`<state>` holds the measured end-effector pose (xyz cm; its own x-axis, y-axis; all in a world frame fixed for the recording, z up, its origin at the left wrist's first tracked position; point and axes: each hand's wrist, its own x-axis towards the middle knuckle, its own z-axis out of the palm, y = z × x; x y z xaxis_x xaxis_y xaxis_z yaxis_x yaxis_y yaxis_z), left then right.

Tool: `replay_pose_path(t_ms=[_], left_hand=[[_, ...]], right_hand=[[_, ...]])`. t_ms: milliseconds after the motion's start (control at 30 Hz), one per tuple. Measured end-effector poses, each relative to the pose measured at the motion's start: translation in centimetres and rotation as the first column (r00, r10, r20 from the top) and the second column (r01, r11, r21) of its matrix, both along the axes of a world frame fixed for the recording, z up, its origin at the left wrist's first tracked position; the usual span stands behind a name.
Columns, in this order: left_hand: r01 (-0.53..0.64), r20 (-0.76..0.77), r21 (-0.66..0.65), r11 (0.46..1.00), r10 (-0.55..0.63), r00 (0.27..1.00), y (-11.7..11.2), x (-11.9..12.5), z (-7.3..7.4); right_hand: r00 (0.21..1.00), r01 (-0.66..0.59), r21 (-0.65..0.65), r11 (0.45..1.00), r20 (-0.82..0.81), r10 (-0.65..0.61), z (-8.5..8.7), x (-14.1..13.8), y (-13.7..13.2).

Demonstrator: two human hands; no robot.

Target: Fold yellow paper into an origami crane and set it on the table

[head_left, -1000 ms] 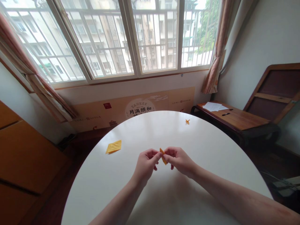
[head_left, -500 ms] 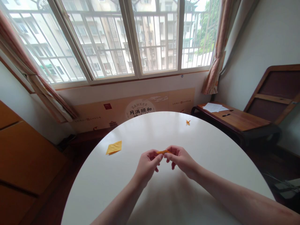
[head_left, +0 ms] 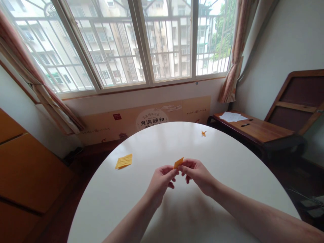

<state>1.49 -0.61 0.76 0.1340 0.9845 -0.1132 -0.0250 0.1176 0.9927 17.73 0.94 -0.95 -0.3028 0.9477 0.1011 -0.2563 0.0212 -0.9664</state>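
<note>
Gently now, fingertips only on the orange folded paper [head_left: 178, 163]

The left hand [head_left: 162, 180] has thumb and forefinger closed on the lower left corner of the folded paper, its remaining fingers curled loosely beneath. The right hand [head_left: 197, 171] pinches it just beside that, along the lower right edge, the other fingers half bent. The finger pads behind the paper are hidden, so how firmly they press cannot be told.

With the two grips this close, the best way to work so small a piece is probably to let one hand anchor while the other shifts, keeping the layers flush and the points sharp. Thin paper should crease readily, so a light squeeze run along an edge would serve better than a hard pinch, which could crumple a tip. If a crease needs more force, the round white surface [head_left: 152, 148] beneath the folded paper offers firm backing.

Farther out, yellow paper [head_left: 124, 161] lies well to the left of the folded paper, and what looks like a tiny orange origami crane [head_left: 204, 134] sits beyond it to the right, both away from the fingers.
</note>
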Motion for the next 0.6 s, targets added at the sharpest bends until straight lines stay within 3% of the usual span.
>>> replay_pose_path(t_ms=[100,200,267,367,467,600], left_hand=[[0.038,-0.06,0.027,0.999,-0.037,0.998,0.1,-0.1,-0.2],[0.113,-0.233,0.168,0.979,-0.072,0.97,0.2,-0.4,-0.4],[0.135,-0.353,0.296,0.946,-0.022,0.935,0.1,-0.7,-0.4],[0.066,-0.409,0.431,0.9,0.13,0.903,0.0,-1.0,-0.1],[-0.008,-0.403,0.484,0.875,0.231,0.886,-0.1,-1.1,0.3],[0.011,-0.421,0.491,0.871,0.226,0.878,-0.3,-0.8,0.5]], right_hand=[[1.0,-0.002,-0.009,1.0,0.004,0.002,0.1,0.0,0.0],[0.999,0.026,-0.011,1.0,0.026,-0.026,0.3,0.1,0.0],[0.997,0.06,-0.01,0.998,0.044,-0.059,0.3,0.1,0.1],[0.992,0.094,0.013,0.995,0.084,-0.095,0.0,0.2,0.3],[0.983,0.099,0.068,0.993,0.148,-0.108,-0.4,0.2,0.3],[0.971,0.075,0.151,0.986,0.215,-0.107,-0.6,0.1,-0.1]])
